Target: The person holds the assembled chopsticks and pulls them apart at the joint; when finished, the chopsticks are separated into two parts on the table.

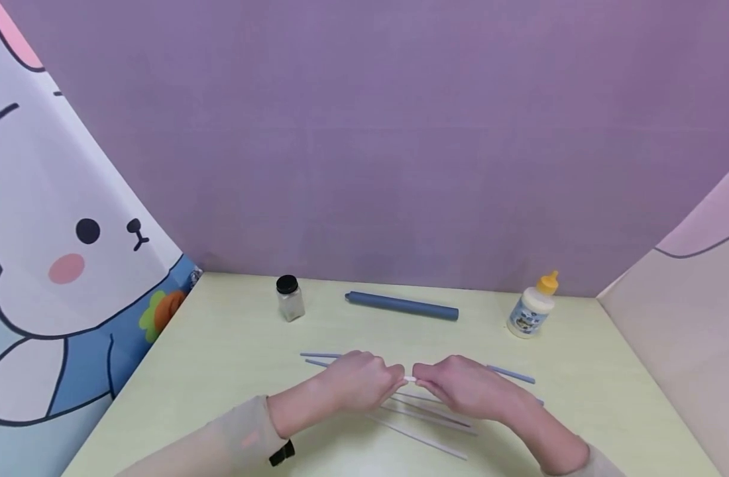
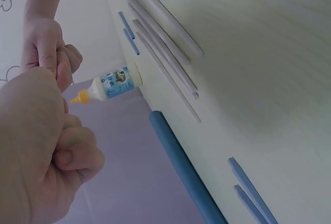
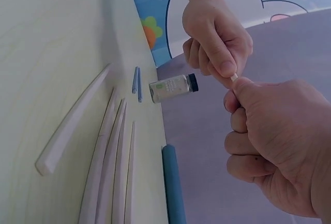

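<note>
1. a transparent, square-sided bottle with a round black cap is standing upright at the rear left of the pale yellow-green tabletop.
2. two thin blue sticks are lying just in front of it.
3. the left hand is pinching one end of a small, slim white piece between thumb and forefinger, remaining fingers curling.
4. a thick, dull-blue cylindrical rod is lying behind the hands.
5. the white piece is bridging the hands above the tabletop; its full length is hiding within the grips.
6. several long, pale lilac sticks are lying below.
7. the right hand is pinching the opposite end, remaining fingers curling.
8. two more blue sticks are showing beyond it.
9. a white bottle with a yellow nozzle and blue label is standing rear right.
</note>
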Demonstrator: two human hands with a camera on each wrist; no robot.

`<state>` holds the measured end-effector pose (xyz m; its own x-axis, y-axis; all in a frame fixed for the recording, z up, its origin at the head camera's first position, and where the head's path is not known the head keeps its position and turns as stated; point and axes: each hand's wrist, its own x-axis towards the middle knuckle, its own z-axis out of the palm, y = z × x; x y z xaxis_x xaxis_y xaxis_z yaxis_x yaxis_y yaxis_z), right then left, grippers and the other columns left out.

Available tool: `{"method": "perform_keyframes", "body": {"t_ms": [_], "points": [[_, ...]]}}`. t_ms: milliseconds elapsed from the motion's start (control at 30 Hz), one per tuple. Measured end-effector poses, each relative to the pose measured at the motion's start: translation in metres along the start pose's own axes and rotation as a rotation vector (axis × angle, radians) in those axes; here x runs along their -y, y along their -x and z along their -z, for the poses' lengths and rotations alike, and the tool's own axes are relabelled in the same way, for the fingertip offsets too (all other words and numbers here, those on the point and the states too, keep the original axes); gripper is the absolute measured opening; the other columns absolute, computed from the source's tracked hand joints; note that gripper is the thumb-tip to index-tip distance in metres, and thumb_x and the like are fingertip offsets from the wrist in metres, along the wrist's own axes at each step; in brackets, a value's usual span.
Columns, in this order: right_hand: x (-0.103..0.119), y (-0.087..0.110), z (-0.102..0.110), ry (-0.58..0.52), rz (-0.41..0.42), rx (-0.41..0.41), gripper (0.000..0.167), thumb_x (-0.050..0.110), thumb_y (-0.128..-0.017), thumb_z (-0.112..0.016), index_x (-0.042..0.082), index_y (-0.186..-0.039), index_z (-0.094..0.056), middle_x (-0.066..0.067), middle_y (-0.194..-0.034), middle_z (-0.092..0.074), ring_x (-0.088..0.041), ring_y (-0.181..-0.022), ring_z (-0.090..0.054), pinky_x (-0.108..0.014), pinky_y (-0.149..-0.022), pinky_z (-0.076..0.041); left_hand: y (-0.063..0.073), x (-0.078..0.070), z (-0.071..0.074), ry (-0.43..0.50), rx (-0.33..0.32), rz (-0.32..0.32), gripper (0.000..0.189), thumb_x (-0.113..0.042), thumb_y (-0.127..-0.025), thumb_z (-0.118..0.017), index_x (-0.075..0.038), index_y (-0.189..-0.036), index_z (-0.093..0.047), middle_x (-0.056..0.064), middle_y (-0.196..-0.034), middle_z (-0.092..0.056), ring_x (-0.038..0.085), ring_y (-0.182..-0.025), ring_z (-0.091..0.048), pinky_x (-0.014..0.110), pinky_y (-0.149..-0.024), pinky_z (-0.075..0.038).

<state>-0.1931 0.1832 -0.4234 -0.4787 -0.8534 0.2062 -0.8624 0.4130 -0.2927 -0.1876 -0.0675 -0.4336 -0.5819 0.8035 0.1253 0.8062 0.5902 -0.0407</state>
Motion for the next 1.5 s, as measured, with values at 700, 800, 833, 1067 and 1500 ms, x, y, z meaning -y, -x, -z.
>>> {"method": "perform_keyframes", "body": {"t_ms": [700, 800, 833, 1067, 1500], "points": [[-0.001, 0.005, -0.006, 0.063, 0.033, -0.04, 0.024, 0.016, -0.11, -0.057, 0.02, -0.089, -0.047, 0.018, -0.066, -0.028, 0.009, -0.06, -0.028, -0.007, -0.053, -0.026, -0.001, -0.005, 0.0, -0.027, 0.022, 0.02, 0.033, -0.034, -0.113, -0.05, -0.018, -0.086, -0.06, -0.009, -0.056, -0.044, 0.003, -0.048, -0.038, 0.022, -0.045, -0.039], [-0.002, 0.005, -0.006, 0.073, 0.037, -0.038, 0.023, 0.016, -0.11, -0.057, 0.02, -0.09, -0.048, 0.017, -0.066, -0.03, 0.009, -0.06, -0.029, -0.007, -0.053, -0.026, -0.001, -0.004, -0.001, -0.026, 0.014, 0.018, 0.033, -0.034, -0.114, -0.049, -0.018, -0.086, -0.059, -0.009, -0.056, -0.043, 0.003, -0.047, -0.037, 0.021, -0.044, -0.038], [-0.002, 0.005, -0.006, 0.077, 0.034, -0.038, 0.023, 0.016, -0.111, -0.056, 0.02, -0.09, -0.048, 0.017, -0.066, -0.03, 0.009, -0.06, -0.029, -0.007, -0.053, -0.027, -0.001, -0.005, -0.002, -0.022, 0.012, 0.021, 0.033, -0.034, -0.114, -0.049, -0.018, -0.086, -0.059, -0.009, -0.056, -0.043, 0.003, -0.047, -0.037, 0.02, -0.044, -0.037], [-0.001, 0.008, -0.008, 0.104, 0.022, -0.049, 0.023, 0.017, -0.11, -0.056, 0.019, -0.09, -0.047, 0.018, -0.065, -0.027, 0.009, -0.059, -0.027, -0.007, -0.052, -0.024, -0.002, -0.006, -0.004, 0.025, 0.002, 0.031, 0.035, -0.034, -0.114, -0.049, -0.018, -0.084, -0.058, -0.009, -0.057, -0.042, 0.004, -0.047, -0.035, 0.019, -0.043, -0.033], [0.003, 0.016, -0.01, 0.156, 0.046, -0.089, 0.024, 0.018, -0.11, -0.058, 0.02, -0.088, -0.047, 0.019, -0.064, -0.03, 0.009, -0.059, -0.026, -0.006, -0.051, -0.023, -0.002, -0.01, -0.008, 0.041, 0.014, 0.011, 0.036, -0.034, -0.114, -0.049, -0.018, -0.084, -0.059, -0.009, -0.057, -0.043, 0.003, -0.048, -0.036, 0.021, -0.044, -0.037]]}}
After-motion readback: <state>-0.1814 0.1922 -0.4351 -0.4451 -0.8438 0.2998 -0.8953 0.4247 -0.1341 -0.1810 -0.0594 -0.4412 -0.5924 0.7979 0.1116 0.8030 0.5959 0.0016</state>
